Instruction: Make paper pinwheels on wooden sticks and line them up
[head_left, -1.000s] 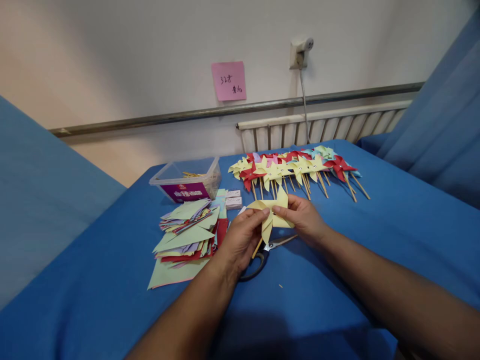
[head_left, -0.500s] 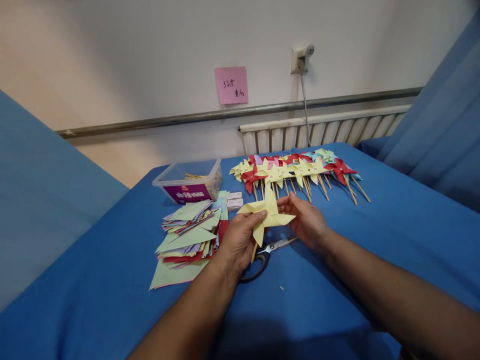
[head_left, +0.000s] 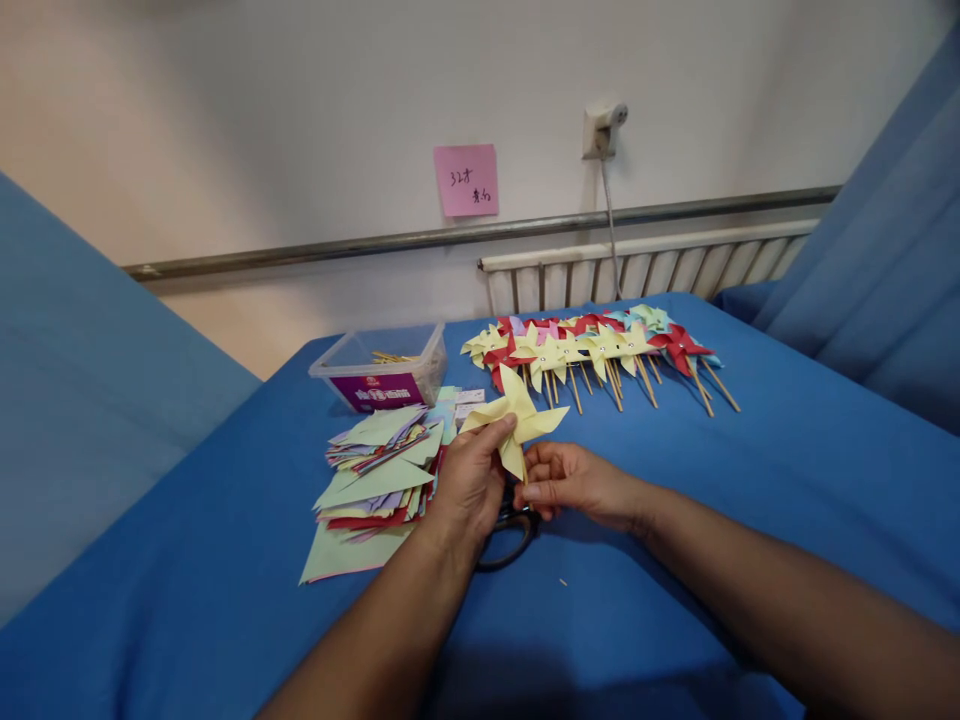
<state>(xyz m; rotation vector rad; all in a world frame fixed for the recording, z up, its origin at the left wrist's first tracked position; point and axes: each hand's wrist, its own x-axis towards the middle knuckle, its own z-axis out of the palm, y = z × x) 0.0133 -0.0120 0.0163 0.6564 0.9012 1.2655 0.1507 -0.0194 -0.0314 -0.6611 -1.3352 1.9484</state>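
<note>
Blue table (head_left: 750, 480): left hand (head_left: 469, 480) pinches yellow pinwheel (head_left: 516, 420) blade; right hand (head_left: 574, 480) grips stick just below. Assembly apparently finishing; next likely joins finished row (head_left: 600, 345) beyond grip.

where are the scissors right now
In the head view the scissors lie on the blue table, mostly hidden under both hands, right of the paper stack.

Two bare forearms enter from the bottom of the frame, with no sleeves, watch, rings or gloves showing. The left hand (head_left: 469, 480) and right hand (head_left: 577, 485) are bare too, the fingers (head_left: 536, 465) with short, unpainted nails.
</note>
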